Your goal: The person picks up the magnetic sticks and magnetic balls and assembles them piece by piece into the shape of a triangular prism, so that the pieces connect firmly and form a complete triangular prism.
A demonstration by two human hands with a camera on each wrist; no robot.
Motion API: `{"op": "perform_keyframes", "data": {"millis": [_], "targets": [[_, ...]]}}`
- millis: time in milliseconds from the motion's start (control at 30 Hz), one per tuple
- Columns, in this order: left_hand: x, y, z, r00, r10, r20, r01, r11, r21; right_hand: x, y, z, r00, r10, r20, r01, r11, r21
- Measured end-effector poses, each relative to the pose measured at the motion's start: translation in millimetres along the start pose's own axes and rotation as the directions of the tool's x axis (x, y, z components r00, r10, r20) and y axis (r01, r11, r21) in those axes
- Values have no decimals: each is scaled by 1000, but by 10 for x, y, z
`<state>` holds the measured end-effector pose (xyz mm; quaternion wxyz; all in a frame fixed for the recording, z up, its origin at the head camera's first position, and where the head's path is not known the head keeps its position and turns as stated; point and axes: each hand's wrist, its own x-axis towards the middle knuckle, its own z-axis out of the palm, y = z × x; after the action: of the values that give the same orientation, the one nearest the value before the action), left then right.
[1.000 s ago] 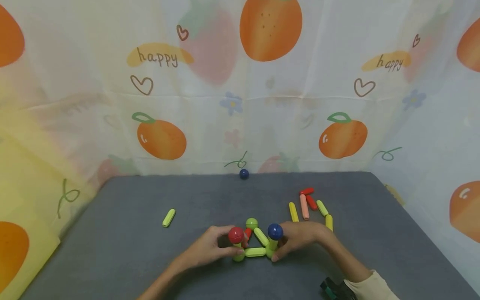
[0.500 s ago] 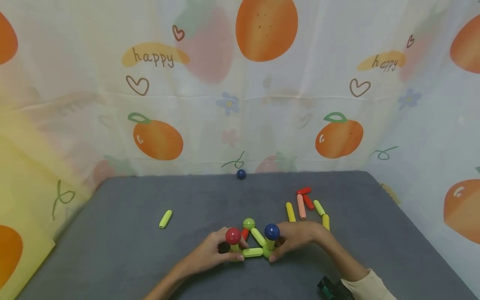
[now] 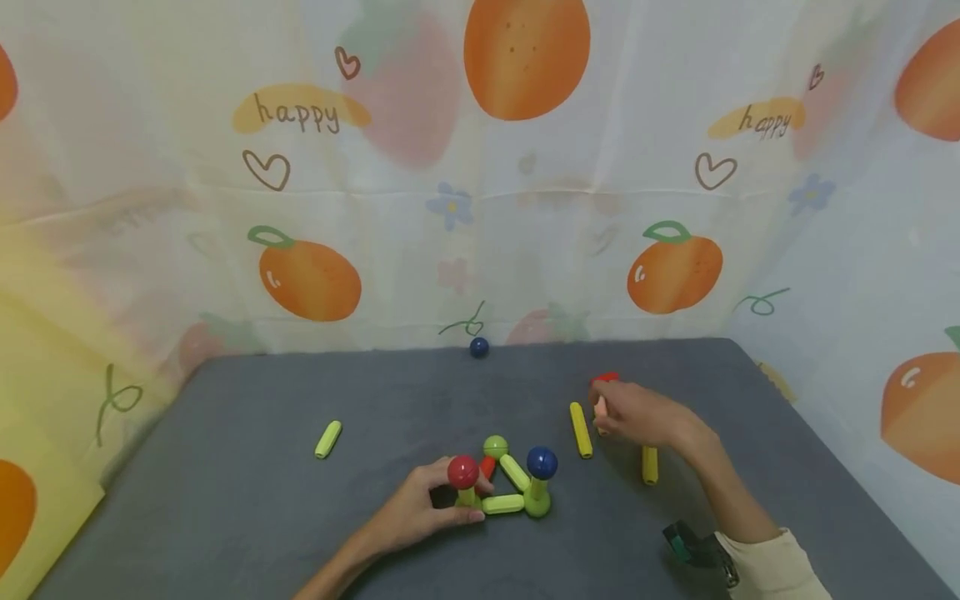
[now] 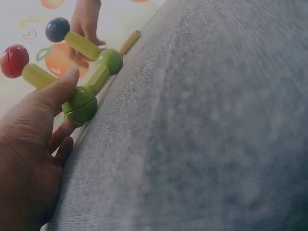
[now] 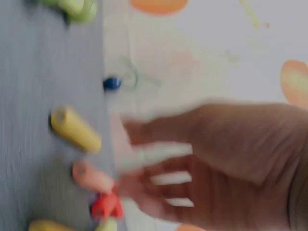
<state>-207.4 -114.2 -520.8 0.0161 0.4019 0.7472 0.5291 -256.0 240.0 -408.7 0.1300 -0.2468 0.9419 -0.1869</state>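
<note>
My left hand (image 3: 416,504) holds a toy frame of rods and balls at its left corner. In the left wrist view the thumb lies on the yellow-green rod near a green ball (image 4: 81,105); other fingers are partly hidden. A red ball (image 3: 462,472) tops the left upright, a blue ball (image 3: 542,462) the right one. A light-green rod (image 3: 502,504) joins the bases, and another green ball (image 3: 496,447) sits behind. My right hand (image 3: 648,417) is over a pink rod (image 3: 601,415), blurred in the right wrist view, fingers apart with nothing visibly gripped.
Yellow rods (image 3: 581,431) and red rods (image 3: 606,377) lie around my right hand. A loose dark-blue ball (image 3: 479,347) sits at the far edge of the grey table (image 3: 225,500). One light-green rod (image 3: 327,439) lies at the left. A printed curtain (image 3: 420,250) hangs behind.
My right hand has let go of the frame's right upright and moved right and away, to the loose rods. The left hand stays at the left corner. The head view has shifted slightly.
</note>
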Motion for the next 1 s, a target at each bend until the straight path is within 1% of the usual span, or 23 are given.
{"op": "perform_keyframes", "data": {"millis": [67, 133, 167, 233, 267, 367, 567, 633, 733, 800, 900, 967, 1000], "targets": [[3, 4, -2, 1000, 5, -5, -5, 1000, -3, -21, 101, -21, 991, 108, -80, -116, 988, -103], [2, 5, -6, 1000, 15, -9, -15, 1000, 2, -20, 205, -15, 975, 185, -120, -204, 965, -168], [1, 5, -8, 1000, 16, -11, -16, 1000, 1, -12, 252, -6, 969, 215, -124, -235, 956, -177], [-4, 4, -11, 1000, 10, -13, -10, 1000, 1, 17, 332, 27, 962, 248, -112, -265, 949, -169], [-7, 1, -12, 1000, 15, -14, -15, 1000, 7, 32, 365, 44, 961, 255, -103, -270, 948, -167], [-12, -4, -11, 1000, 2, -14, -2, 1000, 7, 68, 424, 93, 956, 280, -87, -291, 944, -154], [-7, -14, 1, 1000, -18, -9, 18, 1000, 10, 65, 462, 95, 950, 300, -88, -310, 936, -166], [-5, -16, 2, 1000, -18, -17, 18, 1000, 4, 53, 470, 78, 949, 303, -93, -315, 935, -165], [-2, -15, 1, 999, -25, -31, 24, 999, -21, 35, 482, 46, 950, 291, -116, -308, 935, -178], [4, -14, -2, 999, -14, -37, 13, 1000, -25, 17, 475, 15, 951, 277, -134, -298, 939, -172], [-6, -8, -6, 999, -5, -37, 4, 1000, -19, -4, 421, -29, 959, 233, -162, -256, 957, -138], [-15, 1, -7, 999, -18, -37, 17, 1000, -24, -20, 359, -46, 963, 188, -195, -210, 972, -100], [-19, 6, -6, 999, -33, -37, 32, 999, -32, -26, 321, -53, 964, 159, -212, -179, 981, -79]]}}
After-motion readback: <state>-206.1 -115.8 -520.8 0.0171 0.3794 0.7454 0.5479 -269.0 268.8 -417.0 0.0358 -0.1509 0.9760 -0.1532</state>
